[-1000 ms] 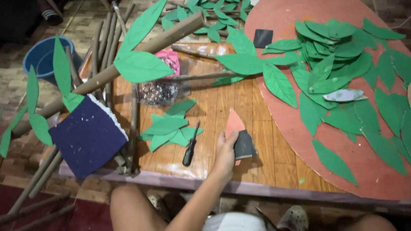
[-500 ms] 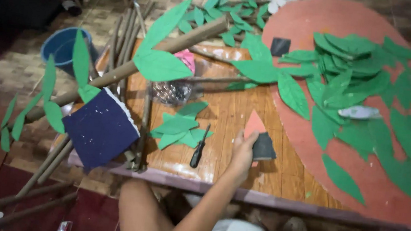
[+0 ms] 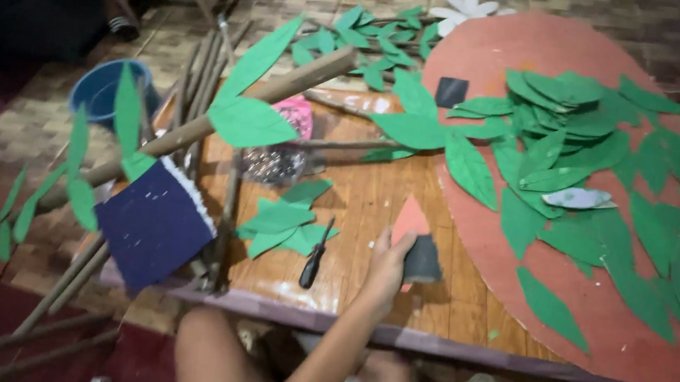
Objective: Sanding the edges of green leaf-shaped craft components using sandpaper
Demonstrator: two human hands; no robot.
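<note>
A wooden table [image 3: 372,194] fills the middle of the view, seen from above, with the person's bare knees at its near edge at 6 o'clock. A large reddish oval board [image 3: 592,311] covers the table's right half, from 12 round to 4 o'clock, strewn with green paper leaves [image 3: 558,136]. At 9 o'clock a dark blue square block [image 3: 153,224] overhangs the left edge among long wooden sticks [image 3: 198,125], and a blue bucket [image 3: 99,88] stands on the floor beyond. Near the centre lies a small heap of green leaves [image 3: 280,218], and just right of it a black-handled tool [image 3: 313,258], its long axis running 12 to 6. One hand [image 3: 387,265], which side cannot be told, reaches up from 6 o'clock and is closed on a small dark pad [image 3: 422,260] together with an orange leaf-shaped cutout [image 3: 410,218]; the cutout points to 12, the pad lies at 3 o'clock of the fingers, touching the oval board's rim. The tool lies close at the hand's 9 o'clock. Bare wood stays open toward 12; the near edge is close behind the wrist. No second hand shows.
</note>
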